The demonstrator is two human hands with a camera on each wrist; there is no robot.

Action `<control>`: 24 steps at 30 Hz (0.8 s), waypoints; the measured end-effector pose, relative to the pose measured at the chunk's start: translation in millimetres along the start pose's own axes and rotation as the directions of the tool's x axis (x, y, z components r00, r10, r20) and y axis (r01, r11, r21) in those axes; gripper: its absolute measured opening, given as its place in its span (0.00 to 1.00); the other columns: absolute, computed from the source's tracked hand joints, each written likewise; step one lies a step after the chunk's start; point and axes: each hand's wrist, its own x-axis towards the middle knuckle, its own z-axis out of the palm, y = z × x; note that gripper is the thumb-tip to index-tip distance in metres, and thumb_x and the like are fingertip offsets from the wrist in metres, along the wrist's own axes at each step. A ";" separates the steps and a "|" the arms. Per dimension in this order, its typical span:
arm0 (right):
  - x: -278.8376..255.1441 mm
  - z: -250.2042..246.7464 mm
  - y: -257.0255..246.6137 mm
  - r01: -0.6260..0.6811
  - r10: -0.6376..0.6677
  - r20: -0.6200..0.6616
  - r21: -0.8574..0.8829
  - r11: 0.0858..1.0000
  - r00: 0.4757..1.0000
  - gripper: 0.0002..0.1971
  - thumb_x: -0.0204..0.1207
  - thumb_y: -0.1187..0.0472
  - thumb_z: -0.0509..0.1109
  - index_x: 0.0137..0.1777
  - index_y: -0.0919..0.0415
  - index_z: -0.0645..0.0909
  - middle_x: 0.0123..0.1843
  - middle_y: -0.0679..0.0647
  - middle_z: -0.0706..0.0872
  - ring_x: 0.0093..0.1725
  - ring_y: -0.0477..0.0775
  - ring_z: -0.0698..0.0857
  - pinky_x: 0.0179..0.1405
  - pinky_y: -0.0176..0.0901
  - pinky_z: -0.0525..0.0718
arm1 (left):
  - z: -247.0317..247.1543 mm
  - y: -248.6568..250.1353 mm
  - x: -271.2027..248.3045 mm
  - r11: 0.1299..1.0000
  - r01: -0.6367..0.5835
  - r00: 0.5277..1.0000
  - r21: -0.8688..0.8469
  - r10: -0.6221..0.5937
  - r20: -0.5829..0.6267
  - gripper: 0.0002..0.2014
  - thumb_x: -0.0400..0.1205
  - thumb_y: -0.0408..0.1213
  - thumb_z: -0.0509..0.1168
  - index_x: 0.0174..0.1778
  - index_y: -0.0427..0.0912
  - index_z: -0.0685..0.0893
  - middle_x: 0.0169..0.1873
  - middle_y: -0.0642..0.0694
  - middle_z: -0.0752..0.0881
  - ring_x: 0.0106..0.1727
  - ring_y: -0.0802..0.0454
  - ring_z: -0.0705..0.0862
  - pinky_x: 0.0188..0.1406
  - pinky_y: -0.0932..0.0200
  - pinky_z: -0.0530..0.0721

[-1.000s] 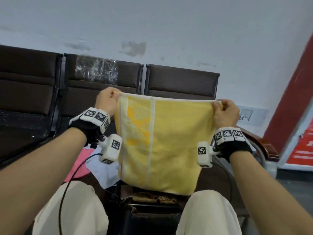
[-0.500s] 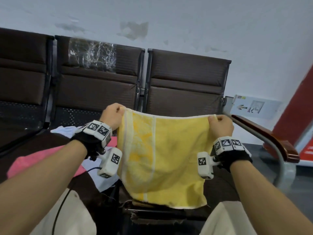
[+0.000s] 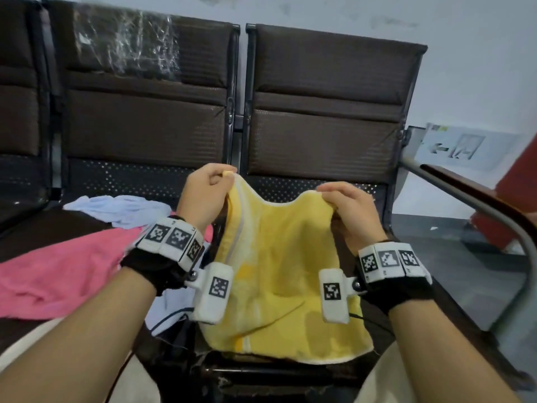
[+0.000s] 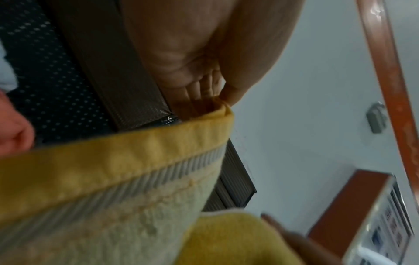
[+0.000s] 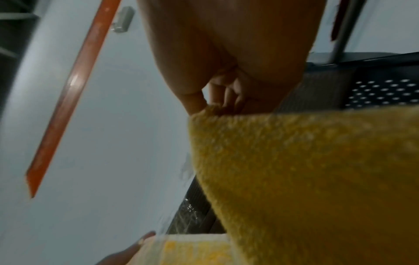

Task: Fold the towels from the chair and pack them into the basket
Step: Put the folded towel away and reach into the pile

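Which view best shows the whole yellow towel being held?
The head view: it shows the whole yellow towel hanging between the left hand and right hand, each pinching a top corner. The left wrist view shows only its striped border at that grip; the right wrist view only blurred pile by the fingers.

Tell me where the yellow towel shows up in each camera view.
Head: yellow towel centre, hanging between left hand and right hand.
Left wrist: lower left, hem pinched at centre.
Right wrist: lower right, corner pinched at centre.
Shared landmark: perforated chair back.
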 end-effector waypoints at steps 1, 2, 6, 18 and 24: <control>-4.4 4.4 -3.5 0.009 -0.011 0.080 0.019 1.000 0.997 0.07 0.72 0.64 0.70 0.42 0.54 0.90 0.35 0.49 0.89 0.32 0.45 0.84 0.28 0.38 0.79 | 3.0 1.2 -2.4 0.999 -0.037 0.999 0.028 0.037 0.016 0.08 0.80 0.38 0.63 0.46 0.52 0.87 0.36 0.46 0.89 0.39 0.51 0.86 0.42 0.46 0.85; -9.0 7.7 -6.3 0.011 -0.016 0.154 0.034 0.999 0.988 0.08 0.73 0.64 0.70 0.43 0.55 0.90 0.34 0.48 0.88 0.29 0.43 0.82 0.26 0.36 0.78 | 5.8 1.6 -5.3 0.997 -0.061 0.998 0.055 0.060 0.035 0.08 0.81 0.39 0.63 0.46 0.53 0.87 0.35 0.48 0.88 0.37 0.53 0.85 0.38 0.49 0.83; -22.6 11.4 -12.9 -0.028 -0.005 0.437 0.068 0.997 0.899 0.09 0.75 0.64 0.67 0.47 0.60 0.89 0.37 0.57 0.90 0.38 0.49 0.88 0.37 0.40 0.86 | 18.0 1.5 -16.8 0.994 -0.092 0.989 0.055 0.085 0.122 0.07 0.80 0.38 0.65 0.45 0.51 0.88 0.37 0.45 0.89 0.39 0.49 0.87 0.36 0.50 0.85; -33.1 15.0 -16.8 0.532 -0.405 0.400 -0.284 0.798 0.822 0.03 0.76 0.59 0.72 0.41 0.52 0.84 0.46 0.47 0.86 0.48 0.46 0.85 0.50 0.39 0.83 | 32.5 0.7 -35.7 1.000 -0.009 0.963 0.006 0.007 0.271 0.07 0.80 0.36 0.68 0.50 0.48 0.90 0.45 0.48 0.91 0.50 0.50 0.89 0.57 0.41 0.86; -32.9 33.6 -7.0 0.451 -0.341 0.355 -0.296 0.842 0.870 0.04 0.73 0.56 0.76 0.40 0.53 0.86 0.38 0.49 0.89 0.40 0.48 0.87 0.42 0.43 0.86 | 33.6 5.2 -45.6 0.996 0.060 0.942 -0.061 -0.036 0.334 0.08 0.81 0.33 0.67 0.52 0.44 0.89 0.43 0.43 0.91 0.47 0.48 0.91 0.45 0.53 0.90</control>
